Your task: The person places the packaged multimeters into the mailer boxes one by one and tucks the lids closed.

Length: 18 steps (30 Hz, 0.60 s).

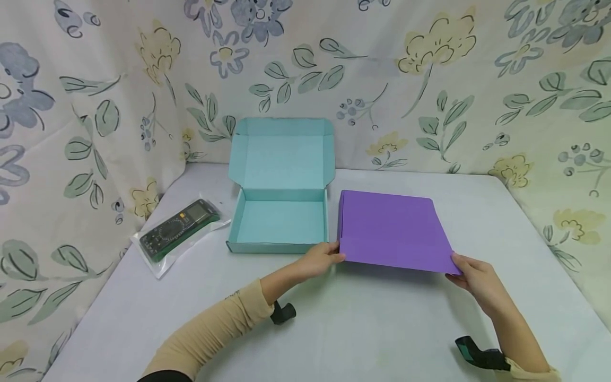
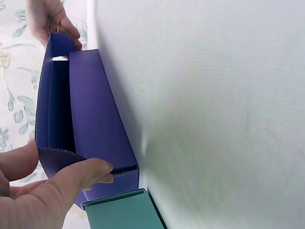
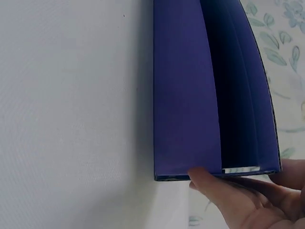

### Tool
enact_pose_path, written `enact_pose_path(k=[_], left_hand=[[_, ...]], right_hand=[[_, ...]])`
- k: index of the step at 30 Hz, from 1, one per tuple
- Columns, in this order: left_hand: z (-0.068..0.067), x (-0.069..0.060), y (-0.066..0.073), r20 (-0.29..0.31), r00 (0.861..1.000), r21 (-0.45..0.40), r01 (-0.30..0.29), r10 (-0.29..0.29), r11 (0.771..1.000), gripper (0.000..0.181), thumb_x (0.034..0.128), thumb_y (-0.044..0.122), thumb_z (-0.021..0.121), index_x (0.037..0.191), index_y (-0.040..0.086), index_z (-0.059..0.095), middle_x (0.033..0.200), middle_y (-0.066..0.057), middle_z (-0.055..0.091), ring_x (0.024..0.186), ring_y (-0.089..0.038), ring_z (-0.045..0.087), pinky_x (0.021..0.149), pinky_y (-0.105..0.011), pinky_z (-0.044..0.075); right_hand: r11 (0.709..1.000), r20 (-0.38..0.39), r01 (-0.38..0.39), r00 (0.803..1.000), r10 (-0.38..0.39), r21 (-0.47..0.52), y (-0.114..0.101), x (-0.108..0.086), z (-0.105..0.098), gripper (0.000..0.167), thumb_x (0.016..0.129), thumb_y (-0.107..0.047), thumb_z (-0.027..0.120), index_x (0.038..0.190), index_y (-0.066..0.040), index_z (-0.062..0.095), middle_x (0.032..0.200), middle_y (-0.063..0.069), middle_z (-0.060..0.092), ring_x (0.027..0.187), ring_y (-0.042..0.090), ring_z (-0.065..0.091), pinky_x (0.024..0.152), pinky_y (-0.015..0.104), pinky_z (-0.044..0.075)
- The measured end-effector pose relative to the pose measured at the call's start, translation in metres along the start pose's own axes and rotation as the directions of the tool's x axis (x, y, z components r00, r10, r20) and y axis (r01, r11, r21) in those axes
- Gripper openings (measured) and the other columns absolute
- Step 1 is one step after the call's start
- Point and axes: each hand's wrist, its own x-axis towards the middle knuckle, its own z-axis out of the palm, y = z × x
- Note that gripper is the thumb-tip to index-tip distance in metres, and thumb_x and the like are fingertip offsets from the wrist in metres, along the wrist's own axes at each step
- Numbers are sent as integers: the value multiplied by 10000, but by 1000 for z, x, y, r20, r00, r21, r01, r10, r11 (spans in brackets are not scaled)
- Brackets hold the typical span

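Note:
A purple cardboard box (image 1: pixel 393 231) lies right of centre on the table, its lid lowered but a gap still showing along the front in both wrist views. My left hand (image 1: pixel 319 261) holds the lid's front left corner, with fingers touching the box's side in the left wrist view. At the front right corner, my right hand (image 1: pixel 481 281) grips the lid flap (image 3: pixel 267 152), thumb and fingers on either side. The box's inside is dark and its contents cannot be made out.
A teal cardboard box (image 1: pixel 277 248) stands with its lid up, close to the purple box's left side. Further left lies a multimeter (image 1: pixel 179 228) in a clear plastic bag (image 1: pixel 159 271). Floral cloth (image 1: pixel 305 143) hangs behind the white table (image 1: pixel 372 329).

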Motion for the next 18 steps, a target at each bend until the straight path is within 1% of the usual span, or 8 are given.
enact_pose_path(k=[3, 7, 10, 13, 18], left_hand=[[1, 1, -1, -12, 1000, 3, -15, 15, 1000, 492, 1024, 122, 485, 1450, -89, 358, 1441, -225, 447, 1343, -335, 412, 1098, -432, 355], [3, 3, -3, -36, 999, 60, -33, 35, 998, 451, 1014, 98, 502, 1416, -90, 418, 1401, -224, 495, 1305, -326, 463, 1064, -414, 403], [5, 4, -3, -54, 998, 115, -35, 42, 993, 429, 1004, 86, 521, 1388, -93, 453, 1364, -220, 532, 1267, -317, 507, 1035, -392, 436], [6, 5, -2, -72, 996, 150, -34, 45, 988, 389, 986, 66, 549, 1336, -98, 504, 1297, -216, 587, 1197, -310, 568, 986, -373, 479], [6, 5, 0, -100, 995, 162, -14, 31, 987, 334, 959, 35, 587, 1263, -99, 556, 1210, -207, 638, 1099, -292, 627, 919, -362, 520]], right_hand=[[1000, -14, -6, 1000, 6, -18, 0, 1, 1, 568, 1075, -198, 319, 1330, 306, 270, 1285, 368, 492, 851, -109, 576, 775, 177, 545], [1000, -32, -3, 999, 2, -31, 0, 1, 3, 538, 1074, -173, 311, 1331, 299, 287, 1292, 398, 473, 848, -117, 567, 772, 167, 541], [999, -48, -6, 999, 4, -46, 1, 0, 5, 515, 1072, -157, 316, 1336, 285, 304, 1289, 400, 477, 842, -119, 566, 769, 162, 539], [998, -53, -14, 999, 11, -63, 1, -1, 5, 512, 1070, -160, 329, 1343, 273, 313, 1270, 383, 507, 836, -114, 569, 767, 160, 539], [995, -39, -18, 999, 14, -94, 1, -1, 3, 521, 1065, -168, 361, 1342, 272, 318, 1256, 395, 514, 832, -94, 579, 759, 170, 545]])
